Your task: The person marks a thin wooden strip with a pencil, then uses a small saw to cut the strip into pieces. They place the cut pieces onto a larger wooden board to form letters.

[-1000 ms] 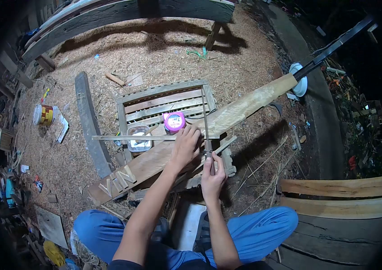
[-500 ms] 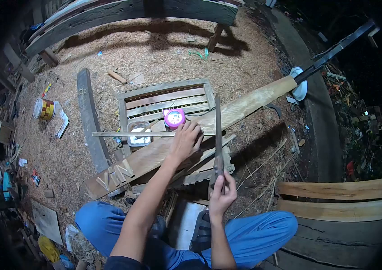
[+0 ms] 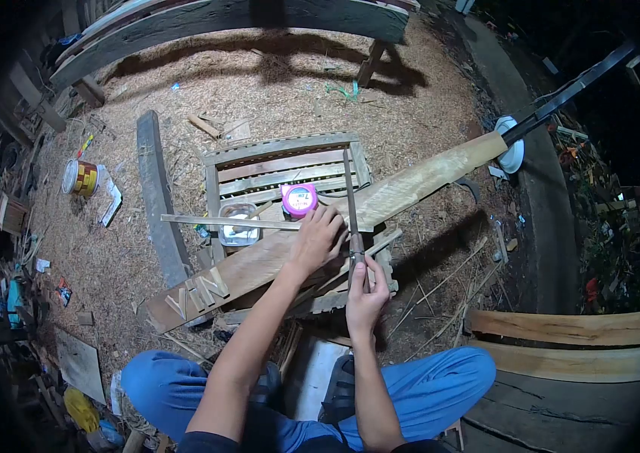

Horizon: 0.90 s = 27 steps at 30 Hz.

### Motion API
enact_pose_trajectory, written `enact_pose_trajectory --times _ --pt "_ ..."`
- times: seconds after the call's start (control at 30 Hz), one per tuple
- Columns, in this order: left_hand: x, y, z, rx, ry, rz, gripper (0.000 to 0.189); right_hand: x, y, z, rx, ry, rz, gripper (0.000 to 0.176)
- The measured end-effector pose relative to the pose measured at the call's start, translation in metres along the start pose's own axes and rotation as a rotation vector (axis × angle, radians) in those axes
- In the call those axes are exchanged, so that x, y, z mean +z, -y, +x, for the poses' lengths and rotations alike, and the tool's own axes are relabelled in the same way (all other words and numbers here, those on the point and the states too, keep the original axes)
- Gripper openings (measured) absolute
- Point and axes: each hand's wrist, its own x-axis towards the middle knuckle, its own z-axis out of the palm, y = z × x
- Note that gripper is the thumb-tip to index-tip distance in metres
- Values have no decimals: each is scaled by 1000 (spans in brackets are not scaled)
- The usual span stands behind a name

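Observation:
My left hand [image 3: 318, 240] presses a thin wooden strip [image 3: 233, 221] down on a long plank [image 3: 418, 183], its fingers bent over the strip near its right end. In my right hand [image 3: 367, 293] is the handle of a long, narrow saw-like tool [image 3: 351, 200], whose blade points away from me and crosses the strip just right of my left hand. A pink tape measure [image 3: 300, 200] lies beyond my left fingers. Small wooden pieces [image 3: 197, 294] rest at the plank's left end. A clear container [image 3: 238, 225] with white contents sits under the strip.
Beneath the plank is a slatted wooden frame [image 3: 282, 155]. A curved dark board [image 3: 155, 192] lies at the left, with a paint tin [image 3: 80, 178] beyond it. A heavy beam [image 3: 229, 38] spans the top. Pale boards [image 3: 569, 325] lie at the lower right.
The blade has moved left and nearer to my left hand, now across the strip's right end, with my right hand slightly higher. The whole view has shifted a little.

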Motion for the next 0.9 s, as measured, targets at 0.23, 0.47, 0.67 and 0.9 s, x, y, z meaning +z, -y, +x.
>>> enact_pose_trajectory --times 0.23,0.47,0.67,0.9 --pt "4 8 -3 14 65 29 36 5 -6 -2 -121 15 -181 32" --pt "-1 -1 -3 2 39 7 46 0 -4 -2 -174 -29 -202 30" --pt "3 1 0 -14 -13 -21 41 -15 -3 -48 -95 6 -308 31" --pt "2 0 2 -8 -40 -52 23 -86 0 -95 155 -37 16 34"
